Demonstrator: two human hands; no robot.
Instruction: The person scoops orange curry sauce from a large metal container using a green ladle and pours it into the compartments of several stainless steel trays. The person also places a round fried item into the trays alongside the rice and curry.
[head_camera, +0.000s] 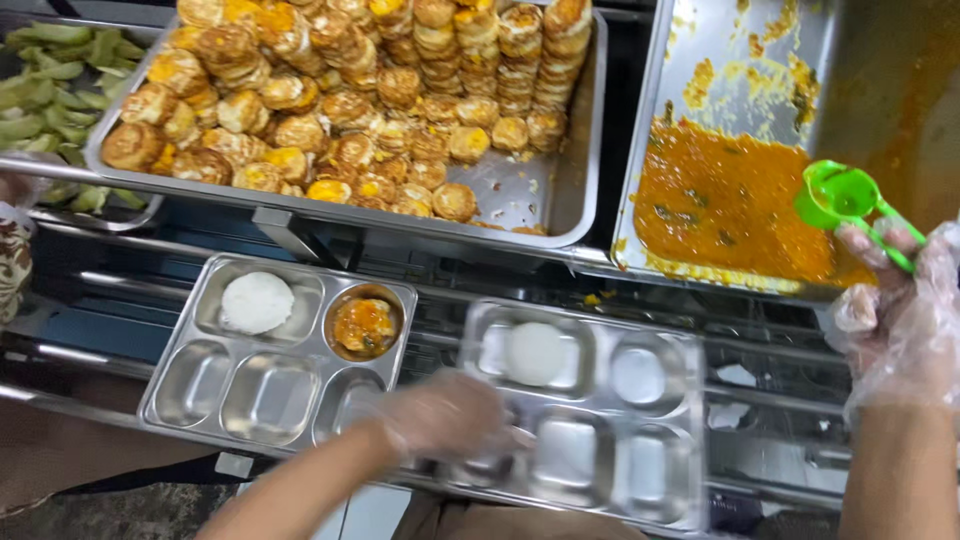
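My right hand (895, 320), in a clear plastic glove, grips the handle of a green scoop (845, 195) held over the corner of a steel pan of orange curry (725, 205). My left hand (445, 415), also gloved and blurred, rests on the near left edge of a steel compartment tray (665, 480) that holds a white rice mound (535, 352). To its left sits a second compartment tray (195, 385) with a rice mound (256, 302) and a round well of curry (364, 324).
A large steel pan (560, 195) piled with golden fried round pieces fills the back. A pan of green vegetable pieces (45, 90) stands at the far left. Another person's patterned sleeve (12, 265) shows at the left edge. Steel rails run under the trays.
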